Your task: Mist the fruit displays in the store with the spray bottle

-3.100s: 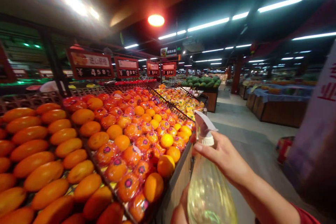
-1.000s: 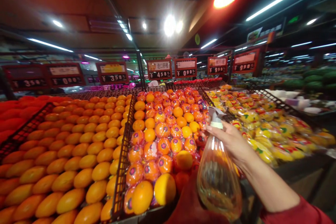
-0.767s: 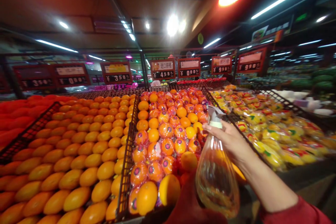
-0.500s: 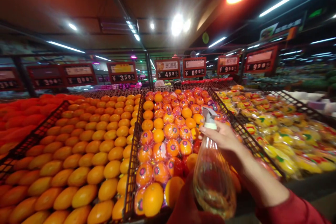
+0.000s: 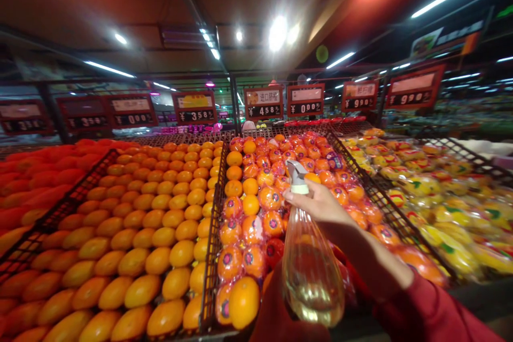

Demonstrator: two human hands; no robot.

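Observation:
My right hand [image 5: 320,207] is closed round the neck of a clear spray bottle [image 5: 310,267] with a white trigger head [image 5: 297,175] and pale liquid inside. I hold the bottle upright over the front of a bin of wrapped oranges [image 5: 276,197], its nozzle facing the fruit. My right sleeve [image 5: 425,310] is red. Of my left arm only a red sleeve [image 5: 276,315] shows below the bottle; that hand is hidden. To the left lies a bin of bare oranges [image 5: 160,224].
Black wire dividers [image 5: 212,235] separate the sloped bins. Red fruit [image 5: 36,181] fills the far left bin, yellow packed fruit [image 5: 441,192] the right one. Red price signs [image 5: 264,102] hang in a row behind the display.
The view has swung left from the aisle to face the fruit bins. My right hand with the spray bottle has drifted left over the wrapped oranges.

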